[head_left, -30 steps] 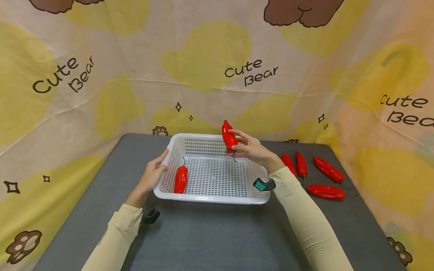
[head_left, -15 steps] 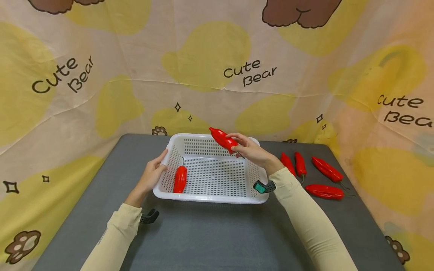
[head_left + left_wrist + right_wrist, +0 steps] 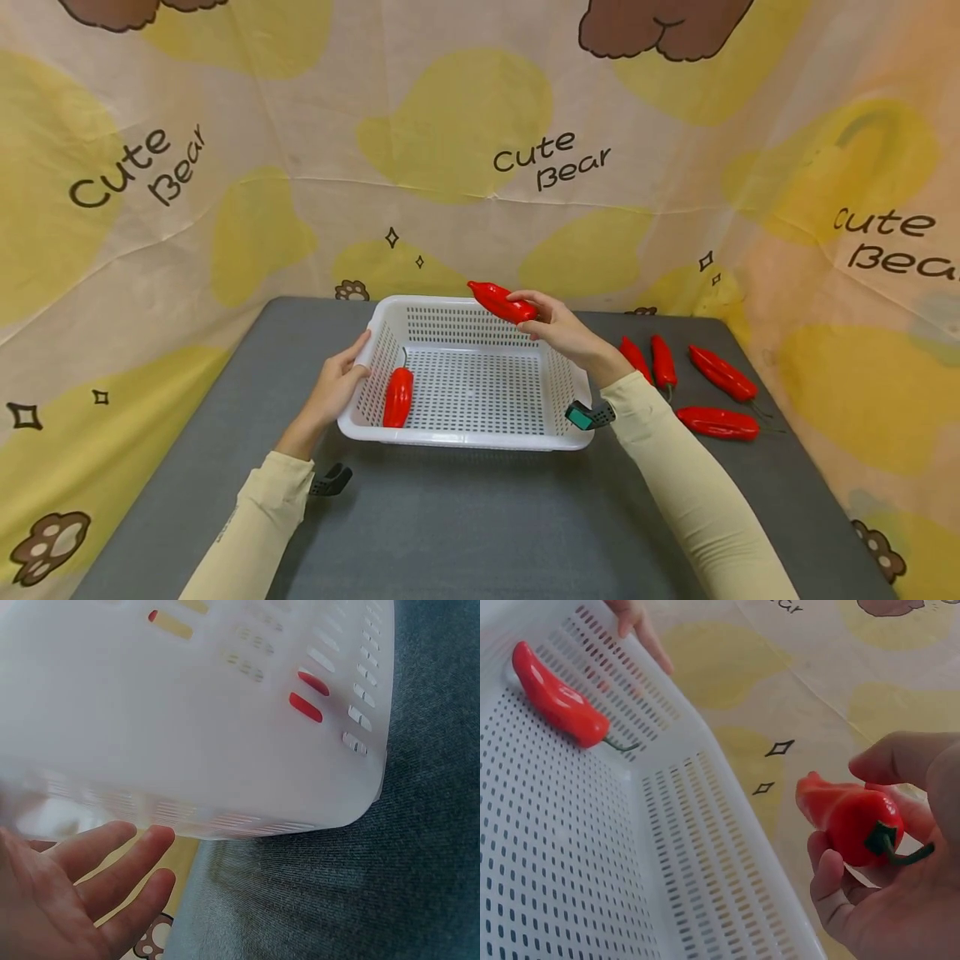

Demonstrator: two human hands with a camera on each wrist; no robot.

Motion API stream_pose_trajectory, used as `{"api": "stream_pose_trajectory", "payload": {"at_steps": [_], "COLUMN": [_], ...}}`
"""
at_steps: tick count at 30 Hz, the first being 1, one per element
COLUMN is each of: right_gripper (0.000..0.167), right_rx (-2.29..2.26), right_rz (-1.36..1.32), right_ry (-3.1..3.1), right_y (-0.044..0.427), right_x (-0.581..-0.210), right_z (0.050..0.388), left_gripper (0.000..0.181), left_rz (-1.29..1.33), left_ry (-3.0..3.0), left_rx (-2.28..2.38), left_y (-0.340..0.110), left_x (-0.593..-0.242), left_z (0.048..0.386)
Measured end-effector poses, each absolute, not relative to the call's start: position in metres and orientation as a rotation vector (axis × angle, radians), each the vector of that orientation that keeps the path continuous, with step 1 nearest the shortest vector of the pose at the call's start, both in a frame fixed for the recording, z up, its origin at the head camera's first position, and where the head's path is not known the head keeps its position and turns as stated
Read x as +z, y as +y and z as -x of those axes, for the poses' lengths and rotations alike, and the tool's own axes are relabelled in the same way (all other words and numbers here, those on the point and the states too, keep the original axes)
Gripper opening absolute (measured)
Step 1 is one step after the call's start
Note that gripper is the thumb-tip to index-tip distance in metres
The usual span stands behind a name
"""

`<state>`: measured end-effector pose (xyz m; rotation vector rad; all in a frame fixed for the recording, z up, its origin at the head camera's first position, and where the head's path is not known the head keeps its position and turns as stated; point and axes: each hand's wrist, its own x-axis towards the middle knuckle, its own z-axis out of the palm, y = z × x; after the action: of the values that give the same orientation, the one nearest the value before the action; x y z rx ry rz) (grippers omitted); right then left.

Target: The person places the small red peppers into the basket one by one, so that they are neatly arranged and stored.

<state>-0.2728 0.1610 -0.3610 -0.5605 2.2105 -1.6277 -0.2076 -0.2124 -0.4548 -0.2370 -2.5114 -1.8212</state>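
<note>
At the left, the person's left hand (image 3: 336, 385) grips the white basket (image 3: 465, 439) by its left rim, thumb on top and fingers loosely spread outside the wall. Just inside that wall lies one red pepper (image 3: 398, 398), its long axis running near to far, stem at the far end. Farther right, the right hand (image 3: 561, 330) is partly curled, pinching the held pepper (image 3: 498, 302) between thumb and fingers. That pepper is raised at the far rim, right of centre (over the inside or past the edge, I can't tell from here). It lies nearly level, tip to the left, stem end towards the right palm; the left hand is well apart. I'd judge that the next move hangs on how it sits against that far rim. At the far right, four loose peppers (image 3: 722, 372) lie on the grey table (image 3: 465, 517).

A second ago the held pepper stood almost upright, tip up; now it has swung over to the left. The left hand has hardly shifted.
</note>
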Motion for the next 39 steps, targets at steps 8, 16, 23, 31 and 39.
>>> {"api": "stream_pose_trajectory", "payload": {"at_steps": [8,16,23,31,39], "right_gripper": [0.052,0.05,0.048,0.051,0.035], "right_rx": [-1.664,-1.812,-2.051,-2.304,-2.43], "right_rz": [0.555,0.538,0.419,0.392,0.336], "right_ry": [2.252,2.291,2.09,1.753,1.652], "right_y": [0.164,0.166,0.169,0.172,0.171], "right_x": [-0.36,-0.356,-0.354,-0.352,-0.349], "right_z": [0.272,0.271,0.271,0.271,0.27], "left_gripper": [0.064,0.064,0.064,0.064,0.065], "left_rz": [0.252,0.254,0.246,0.248,0.261], "left_ry": [-2.509,-2.512,-2.517,-2.507,-2.498], "left_rx": [-1.815,-1.802,-1.803,-1.807,-1.822], "left_y": [-0.213,-0.213,-0.212,-0.211,-0.213], "left_x": [-0.453,-0.454,-0.454,-0.453,-0.456], "left_z": [0.208,0.208,0.206,0.206,0.207]}}
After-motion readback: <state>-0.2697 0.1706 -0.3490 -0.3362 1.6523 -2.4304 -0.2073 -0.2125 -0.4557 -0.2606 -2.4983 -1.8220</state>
